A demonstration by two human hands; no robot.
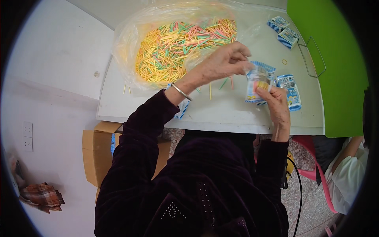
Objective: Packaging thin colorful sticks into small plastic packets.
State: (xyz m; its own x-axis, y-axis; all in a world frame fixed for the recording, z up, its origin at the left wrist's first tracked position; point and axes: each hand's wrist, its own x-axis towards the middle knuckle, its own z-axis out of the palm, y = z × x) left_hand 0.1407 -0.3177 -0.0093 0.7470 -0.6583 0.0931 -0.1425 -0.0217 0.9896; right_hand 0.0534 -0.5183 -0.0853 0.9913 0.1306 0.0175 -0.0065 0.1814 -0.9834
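My right hand (274, 104) grips a small blue-and-white plastic packet (256, 85), thumb across its front. Yellow and pink sticks show through the packet's clear window. My left hand (223, 61), with a silver bangle at the wrist, has its fingers pinched at the packet's upper left corner; the fingertips are slightly blurred. Behind my left hand lies a large clear plastic bag (128, 59) full of thin yellow, pink and green sticks (169, 49). A few loose sticks (210, 91) lie on the table between the bag and me.
More blue-and-white packets (293, 98) lie on the white table (221, 116) beside my right hand. Two striped packs (288, 37) and a rubber band (284, 62) are farther back. Another packet (183, 107) sits under my left forearm. A green panel (339, 79) with a wire handle borders the right; a cardboard box (94, 154) stands below left.
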